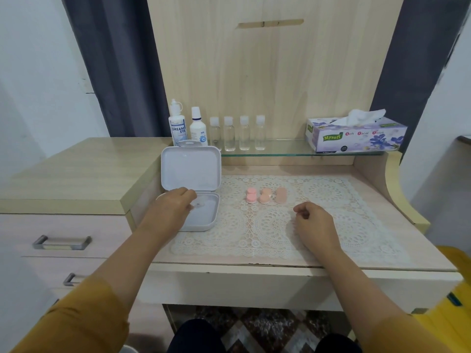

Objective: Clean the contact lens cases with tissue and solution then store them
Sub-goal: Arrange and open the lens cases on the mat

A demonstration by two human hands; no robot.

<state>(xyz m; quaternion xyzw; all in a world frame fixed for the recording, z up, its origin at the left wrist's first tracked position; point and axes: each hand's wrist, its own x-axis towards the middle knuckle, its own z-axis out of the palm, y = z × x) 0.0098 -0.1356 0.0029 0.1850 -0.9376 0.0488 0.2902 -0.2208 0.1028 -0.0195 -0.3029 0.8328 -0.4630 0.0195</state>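
Note:
Three small contact lens cases lie in a row on the lace mat: a pink one, an orange one and a beige one. To their left a white storage box stands open, its lid upright. My left hand hovers over the box's back left part, fingers loosely bent, with nothing visible in them. My right hand rests on the mat to the right of the cases, loosely curled and holding nothing. Two solution bottles and a tissue box stand on the glass shelf.
Several small clear bottles line the shelf between the solution and the tissues. A raised wooden cabinet top with drawers lies to the left. A yellow object sits at the right edge.

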